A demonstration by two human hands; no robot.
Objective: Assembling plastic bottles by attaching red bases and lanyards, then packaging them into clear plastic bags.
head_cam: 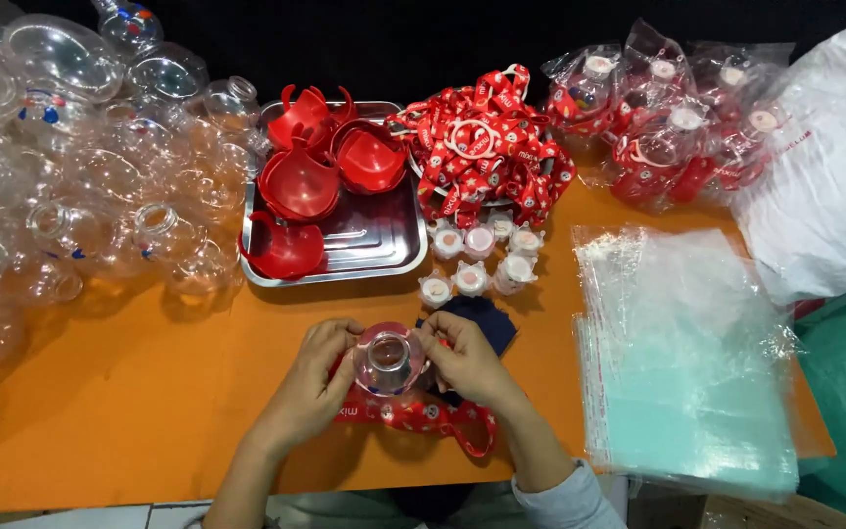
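Both my hands hold a small clear round plastic bottle [388,360] over the orange table [149,392]. My left hand [313,377] grips its left side and my right hand [464,360] grips its right side. A red printed strap [423,415] hangs from the bottle and lies under my hands. Behind my right hand, a dark blue cloth [482,319] rests on the table. Just beyond it stand several small white caps [477,260].
A steel tray [384,245] holds red bowl-shaped shells [301,186]. A pile of clear bottles [70,186] fills the left. A heap of red straps [482,147] lies at the back, bagged finished items [668,118] to its right. Clear flat bags [687,353] are stacked at right.
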